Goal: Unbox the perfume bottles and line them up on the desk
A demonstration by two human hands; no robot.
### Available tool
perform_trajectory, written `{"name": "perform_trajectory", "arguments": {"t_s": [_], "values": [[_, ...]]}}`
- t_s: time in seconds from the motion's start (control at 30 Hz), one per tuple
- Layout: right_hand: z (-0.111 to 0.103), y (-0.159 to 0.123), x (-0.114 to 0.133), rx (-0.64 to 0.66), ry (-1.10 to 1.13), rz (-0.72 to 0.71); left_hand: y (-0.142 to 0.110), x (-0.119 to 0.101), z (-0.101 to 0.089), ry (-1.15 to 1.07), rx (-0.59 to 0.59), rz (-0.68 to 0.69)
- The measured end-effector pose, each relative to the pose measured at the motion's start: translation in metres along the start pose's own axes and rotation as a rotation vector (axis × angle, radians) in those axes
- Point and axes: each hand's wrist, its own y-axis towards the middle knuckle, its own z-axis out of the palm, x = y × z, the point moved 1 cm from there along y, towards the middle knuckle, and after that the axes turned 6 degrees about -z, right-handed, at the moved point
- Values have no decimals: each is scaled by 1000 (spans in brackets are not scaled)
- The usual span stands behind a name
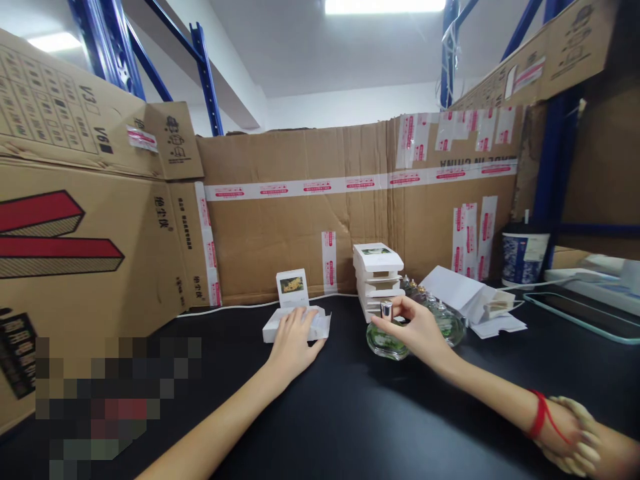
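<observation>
My left hand [295, 343] lies over a small white box [271, 328], fingers on its top and thumb at its near right edge, gripping it. The box's lid [293, 287] stands upright behind, with a yellow-flower picture on it. Clear plastic shows near my fingertips. My right hand [413, 327] pinches the silver cap [386, 309] of a round glass perfume bottle [385, 341] with green inside. That bottle stands upright on the black table. Several similar bottles [450, 327] stand behind my right hand, partly hidden by it.
A stack of white boxes [373, 273] rises behind the bottle. To the right lie folded white papers [455, 290], a patterned cup [524, 257] and a teal-edged phone-like slab [585, 317]. Cardboard walls [300, 160] enclose the black table [330, 413]. A white cable [240, 307] runs along the back.
</observation>
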Motion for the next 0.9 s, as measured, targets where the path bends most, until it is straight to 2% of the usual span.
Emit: {"name": "perform_trajectory", "arguments": {"t_s": [0.23,0.63,0.9], "values": [[0,-3,6,-11,-18,-43,0,1,3,-88,4,73],[2,-3,1,47,7,-78,1,-3,0,-50,54,55],[1,-2,4,72,41,-39,1,-4,-4,-60,64,69]]}}
